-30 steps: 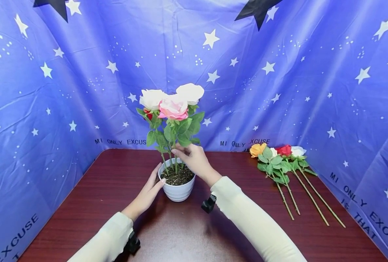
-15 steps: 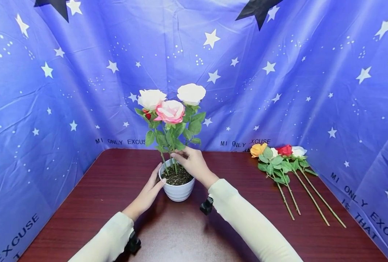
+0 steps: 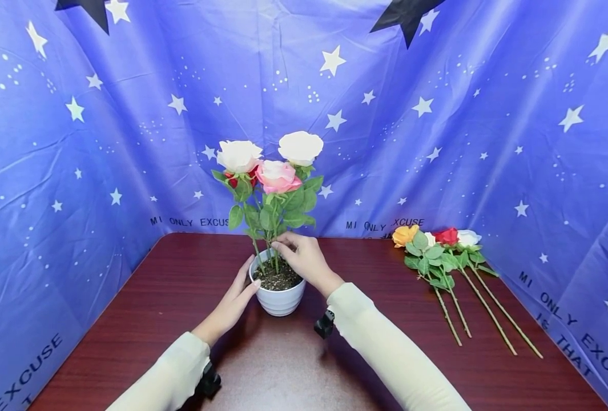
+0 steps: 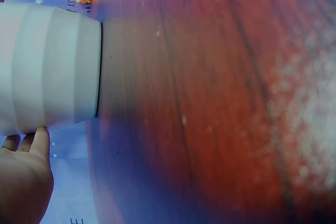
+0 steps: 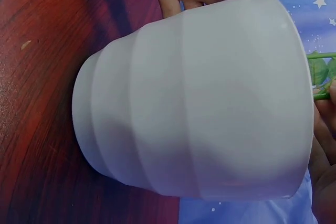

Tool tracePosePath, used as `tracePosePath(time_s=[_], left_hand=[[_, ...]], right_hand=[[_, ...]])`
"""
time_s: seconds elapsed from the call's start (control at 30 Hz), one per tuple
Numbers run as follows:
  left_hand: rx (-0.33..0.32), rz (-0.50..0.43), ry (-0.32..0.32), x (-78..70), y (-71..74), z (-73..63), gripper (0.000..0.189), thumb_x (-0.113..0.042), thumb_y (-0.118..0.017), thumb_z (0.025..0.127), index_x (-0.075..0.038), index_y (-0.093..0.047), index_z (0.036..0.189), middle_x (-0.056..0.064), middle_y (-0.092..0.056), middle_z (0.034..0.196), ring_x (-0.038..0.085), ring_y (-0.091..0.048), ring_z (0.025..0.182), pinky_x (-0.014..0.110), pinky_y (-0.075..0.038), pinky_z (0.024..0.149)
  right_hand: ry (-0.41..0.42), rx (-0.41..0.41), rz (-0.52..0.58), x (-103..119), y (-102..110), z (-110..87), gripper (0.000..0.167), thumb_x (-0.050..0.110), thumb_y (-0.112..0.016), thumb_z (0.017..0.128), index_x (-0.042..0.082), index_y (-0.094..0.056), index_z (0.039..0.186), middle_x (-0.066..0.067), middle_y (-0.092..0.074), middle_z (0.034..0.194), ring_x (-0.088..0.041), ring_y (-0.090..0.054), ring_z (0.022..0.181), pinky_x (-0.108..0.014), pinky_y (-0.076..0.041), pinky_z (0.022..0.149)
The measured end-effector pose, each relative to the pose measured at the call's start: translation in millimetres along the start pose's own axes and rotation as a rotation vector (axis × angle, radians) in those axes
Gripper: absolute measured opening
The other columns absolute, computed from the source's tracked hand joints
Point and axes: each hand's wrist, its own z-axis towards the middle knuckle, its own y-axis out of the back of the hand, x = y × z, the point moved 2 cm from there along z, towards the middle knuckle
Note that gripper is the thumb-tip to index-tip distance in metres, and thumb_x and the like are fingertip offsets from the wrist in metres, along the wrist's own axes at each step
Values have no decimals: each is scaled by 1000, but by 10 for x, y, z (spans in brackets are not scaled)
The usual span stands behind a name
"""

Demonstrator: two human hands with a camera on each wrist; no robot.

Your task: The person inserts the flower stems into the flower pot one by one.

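A white ribbed flower pot (image 3: 280,301) filled with dark soil (image 3: 278,280) stands upright on the table. My left hand (image 3: 233,301) rests on its left side, thumb near the front rim; the right wrist view shows its fingertips against the pot wall (image 5: 226,103). Over the soil, my right hand (image 3: 310,260) pinches a green stem (image 5: 321,96) below the pink rose (image 3: 277,177). Two white roses, one left (image 3: 238,156) and one right (image 3: 301,147), stand in the pot. A red rose (image 3: 253,176) shows partly behind the left one.
On the table's right side lie several cut roses: an orange one (image 3: 404,235), a red one (image 3: 445,236) and white ones (image 3: 469,237), stems toward the front right. A blue star-printed cloth (image 3: 180,142) hangs around the back and sides of the dark red table (image 3: 144,319).
The pink rose swung left and toward me, then back right, showing more of the red rose. My right hand shifted slightly, still on the stem. The left hand and pot stayed put.
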Motion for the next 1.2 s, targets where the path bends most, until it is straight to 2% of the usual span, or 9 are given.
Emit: tracePosePath(time_s=[0.23,0.47,0.63,0.8,1.03,1.2], left_hand=[[1,-9,-2,16,-1,-4,67,-19,-47,107,-6,-10,161,17,-15,164,31,-13,149,53,-14,119],[3,-7,-1,17,2,2,66,-20,-47,107,-9,-11,161,16,-15,165,31,-14,149,53,-15,119],[2,1,6,13,5,6,66,-20,-47,107,-7,-11,161,16,-14,165,30,-14,149,52,-15,119],[-1,2,17,11,11,-1,66,-20,-47,107,-9,-11,161,16,-14,165,29,-15,149,49,-16,118],[4,7,17,22,12,-3,65,-21,-47,108,-12,-11,162,15,-14,165,29,-15,149,49,-15,118],[5,6,15,19,9,-1,65,-21,-46,108,-12,-11,162,15,-14,165,28,-15,149,49,-15,118]], right_hand=[[-25,25,-25,-7,-5,-20,13,24,-68,97,14,-76,101,5,-74,90,-5,-68,77,-28,-55,73],[-19,10,-41,-32,-4,-17,14,25,-69,96,13,-75,95,4,-74,87,-6,-67,75,-27,-54,70],[-25,-6,-45,-51,16,-29,14,24,-73,93,11,-74,92,1,-75,87,-9,-69,75,-26,-55,68],[-33,2,-51,-67,19,-46,15,25,-74,93,13,-70,85,3,-74,82,-6,-68,72,-25,-52,62],[-14,7,-33,-40,27,-67,14,24,-73,94,11,-79,96,3,-75,87,-6,-68,75,-26,-55,71],[-11,46,-62,-14,10,-61,14,24,-70,96,13,-78,97,5,-75,89,-7,-68,80,-27,-55,74]])
